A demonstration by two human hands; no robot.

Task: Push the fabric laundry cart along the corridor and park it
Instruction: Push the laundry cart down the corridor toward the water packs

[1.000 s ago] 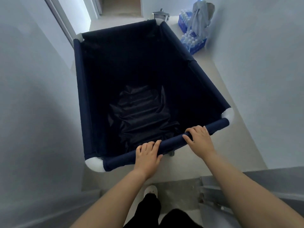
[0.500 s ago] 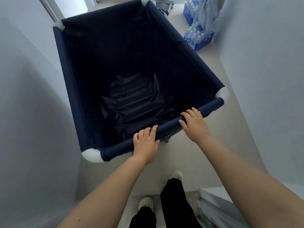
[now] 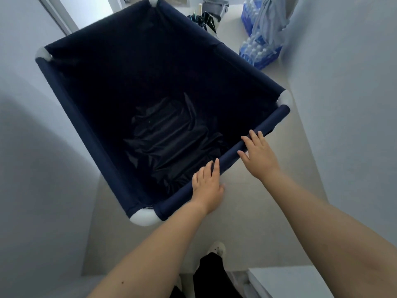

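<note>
The navy fabric laundry cart [image 3: 81,125], with white corner joints, fills the middle of the corridor, skewed with its far end toward the upper left. Only crumpled dark lining lies on its bottom. My left hand [image 3: 207,187] lies on the padded near rail [image 3: 271,121] left of centre, fingers draped over the top. About a hand's width farther right on the same rail, my right hand [image 3: 257,157] has its fingers spread over the rail and its thumb under the near side.
White walls close in on both sides. Packs of water bottles [image 3: 261,55] with a grey cloth [image 3: 270,20] on top stand against the right wall beyond the cart. A grey bin [image 3: 214,6] and a folded umbrella [image 3: 204,20] sit ahead. A white ledge [image 3: 285,280] is at my right foot.
The cart has rolled forward and swung, its near right corner now farther from me. The bottle packs are closer. My fingers lie flatter on the rail than before.
</note>
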